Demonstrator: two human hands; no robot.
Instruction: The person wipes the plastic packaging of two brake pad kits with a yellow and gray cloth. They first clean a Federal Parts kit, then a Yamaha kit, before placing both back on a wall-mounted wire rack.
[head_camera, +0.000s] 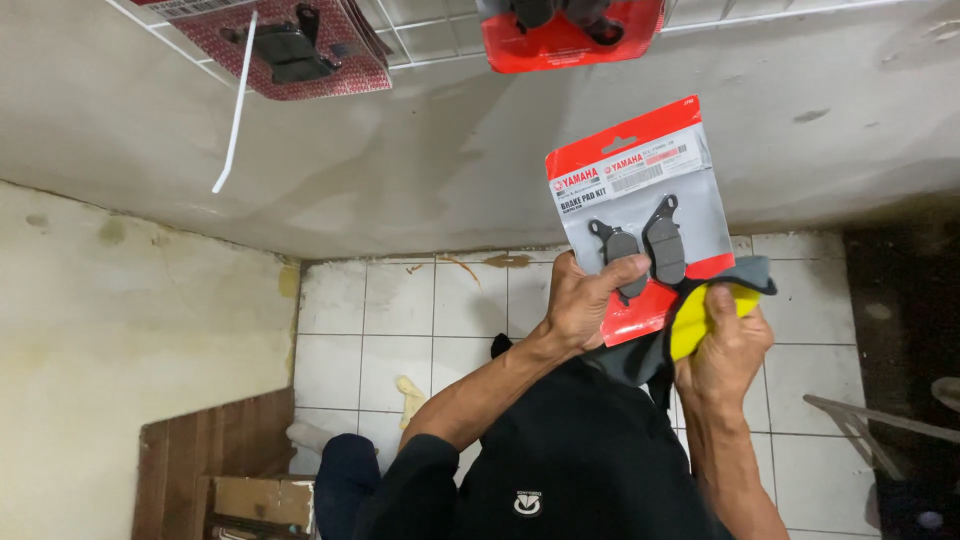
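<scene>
While the left hand (580, 300) is pinching the red-and-clear plastic blister pack of two grey brake pads (640, 215), the right hand (722, 350), just beside the pack's lower corner, is clutching a yellow-and-grey cloth (700, 315); wiping is going best with the pack gripped firmly.

Red-and-grey blister pack (645, 215), yellow-grey cloth (700, 315)

This looks like a small motorcycle parts shop or its stockroom. Carded packs of brake pads (285, 45) hang on a white wire rack (420, 40) fixed to a stained, bare wall (450, 150), and another red pack (570, 35) hangs beside them. A like pack (640, 215), red card with two dark pads under clear plastic, is held up. Below are a white tiled floor (400, 310) and a wooden crate (215, 450).
</scene>
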